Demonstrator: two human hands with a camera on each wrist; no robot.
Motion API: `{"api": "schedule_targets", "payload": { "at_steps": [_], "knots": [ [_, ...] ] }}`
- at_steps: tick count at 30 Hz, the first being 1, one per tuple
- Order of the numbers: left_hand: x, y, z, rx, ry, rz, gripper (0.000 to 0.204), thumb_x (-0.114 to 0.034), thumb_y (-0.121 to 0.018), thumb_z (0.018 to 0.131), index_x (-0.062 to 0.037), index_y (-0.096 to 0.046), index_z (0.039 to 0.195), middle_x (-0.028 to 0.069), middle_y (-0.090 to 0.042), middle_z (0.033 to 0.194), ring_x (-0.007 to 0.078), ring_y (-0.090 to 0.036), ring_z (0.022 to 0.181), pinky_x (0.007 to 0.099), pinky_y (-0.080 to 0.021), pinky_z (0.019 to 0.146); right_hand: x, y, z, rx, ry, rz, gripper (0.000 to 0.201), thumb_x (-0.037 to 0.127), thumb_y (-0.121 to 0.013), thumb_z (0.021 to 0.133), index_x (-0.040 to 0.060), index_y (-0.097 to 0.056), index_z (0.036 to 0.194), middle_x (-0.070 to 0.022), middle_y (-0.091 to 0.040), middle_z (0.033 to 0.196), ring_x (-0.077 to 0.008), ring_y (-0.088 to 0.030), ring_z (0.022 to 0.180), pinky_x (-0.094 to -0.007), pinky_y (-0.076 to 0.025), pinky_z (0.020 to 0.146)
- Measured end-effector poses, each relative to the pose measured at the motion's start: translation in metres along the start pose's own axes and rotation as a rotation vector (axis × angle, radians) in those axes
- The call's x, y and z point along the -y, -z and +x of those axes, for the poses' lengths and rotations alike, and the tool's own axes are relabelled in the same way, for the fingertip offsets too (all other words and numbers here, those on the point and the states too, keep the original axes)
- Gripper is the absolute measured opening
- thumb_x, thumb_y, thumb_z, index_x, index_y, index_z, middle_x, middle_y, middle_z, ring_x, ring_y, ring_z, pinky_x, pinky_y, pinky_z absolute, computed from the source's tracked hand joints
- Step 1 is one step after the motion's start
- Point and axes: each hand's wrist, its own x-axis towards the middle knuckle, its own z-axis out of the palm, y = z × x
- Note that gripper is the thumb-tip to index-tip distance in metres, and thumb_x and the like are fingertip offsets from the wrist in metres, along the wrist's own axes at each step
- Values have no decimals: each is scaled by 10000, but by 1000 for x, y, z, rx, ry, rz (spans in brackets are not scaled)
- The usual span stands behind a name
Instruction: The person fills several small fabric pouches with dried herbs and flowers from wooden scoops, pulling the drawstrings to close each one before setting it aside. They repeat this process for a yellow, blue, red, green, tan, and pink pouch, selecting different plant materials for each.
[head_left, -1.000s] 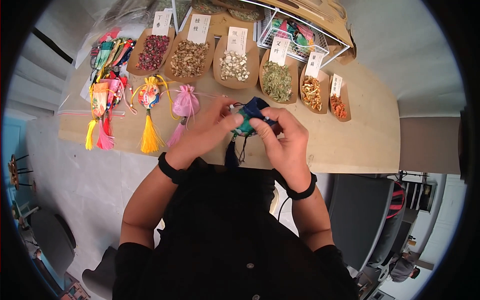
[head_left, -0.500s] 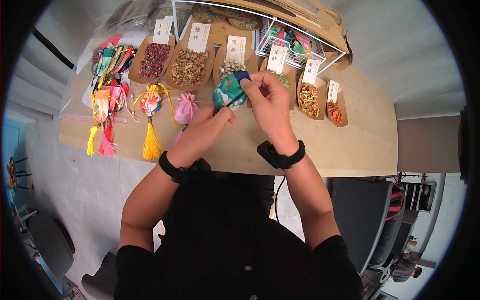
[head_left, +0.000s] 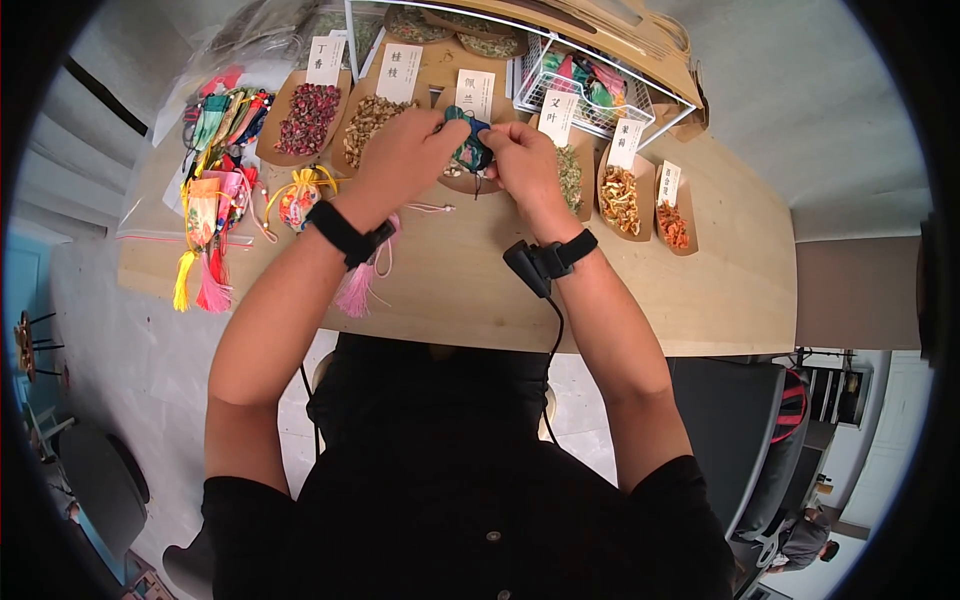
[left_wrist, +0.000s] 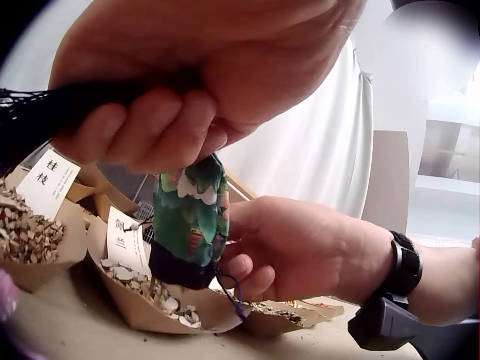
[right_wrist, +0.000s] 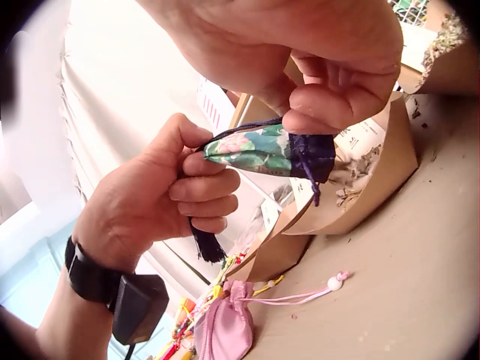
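Note:
My left hand (head_left: 408, 155) grips the bottom end of a green flowered drawstring pouch (left_wrist: 191, 217) and its black tassel (right_wrist: 208, 244), fingers curled round them. The pouch hangs upside down, its navy mouth (right_wrist: 319, 156) lowest. My right hand (head_left: 527, 165) pinches the pouch beside that mouth with thumb and fingers. A dark drawstring (left_wrist: 232, 292) dangles from it. Directly below stands a brown paper tray (left_wrist: 135, 307) holding pale dried chips (left_wrist: 180, 311), partly hidden by the pouch in the head view.
Other paper trays hold dark red buds (head_left: 308, 118), green leaves (head_left: 570, 180) and orange pieces (head_left: 672, 226), with labels behind. A pink pouch (right_wrist: 229, 326) and several tasselled pouches lie at left. A white wire rack (head_left: 600, 85) stands at the back.
Both hands have carried the pouch forward from the table's front to over the chip tray. It has been turned so its navy mouth points down. My left forearm now covers the pink pouch.

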Motion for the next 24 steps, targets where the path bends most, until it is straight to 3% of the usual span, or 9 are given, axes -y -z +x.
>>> {"api": "schedule_targets", "payload": {
  "at_steps": [2,5,8,11,14,17,20,24],
  "knots": [
    [-5,3,11,19,-42,88,465,-389,-605,952,66,-653,869,234,-619,755,351,-633,715,451,-468,670,-4,3,5,9,7,-54,174,171,-695,977,1,-730,971,-16,-674,769,-89,-584,566,-244,-472,538],
    [-3,-1,22,-39,-109,202,487,-430,-600,937,49,-668,878,245,-635,765,403,-643,733,478,-484,682,-5,5,7,-9,20,-110,180,162,-698,964,-6,-745,920,-31,-678,735,-103,-596,566,-266,-475,539],
    [-9,-1,32,12,-114,203,480,-433,-593,935,35,-679,874,252,-651,776,443,-642,749,506,-496,693,-5,7,8,-63,27,-119,194,157,-707,943,-15,-759,869,-54,-682,680,-119,-602,552,-304,-472,539],
    [-20,0,36,114,-64,247,481,-435,-590,933,31,-683,860,247,-667,805,444,-648,765,508,-500,701,-13,14,16,-83,35,-136,203,172,-707,932,-17,-764,883,-72,-697,699,-147,-628,591,-325,-495,584],
    [-24,-5,41,62,-119,200,489,-442,-591,925,31,-684,841,244,-678,831,437,-661,791,500,-505,710,-17,18,22,-77,62,-169,210,180,-702,918,-18,-768,892,-97,-717,722,-184,-658,643,-351,-517,638],
    [-20,-9,43,130,-62,275,482,-439,-588,921,22,-691,826,235,-688,833,429,-670,795,498,-514,713,-19,18,22,-92,77,-198,210,181,-699,909,-15,-774,897,-119,-730,742,-208,-675,682,-367,-527,675],
    [-33,-3,39,90,-164,306,480,-440,-577,928,10,-700,816,227,-699,850,429,-676,813,505,-520,725,-18,15,24,-102,80,-205,208,181,-701,904,-11,-783,901,-130,-740,758,-217,-686,704,-369,-531,690],
    [-5,-10,53,72,-194,369,484,-436,-564,935,8,-701,802,221,-704,843,429,-681,824,517,-519,727,-10,16,20,-70,68,-211,211,191,-713,896,-6,-790,896,-134,-750,774,-218,-698,727,-362,-535,707]
  ]
}}
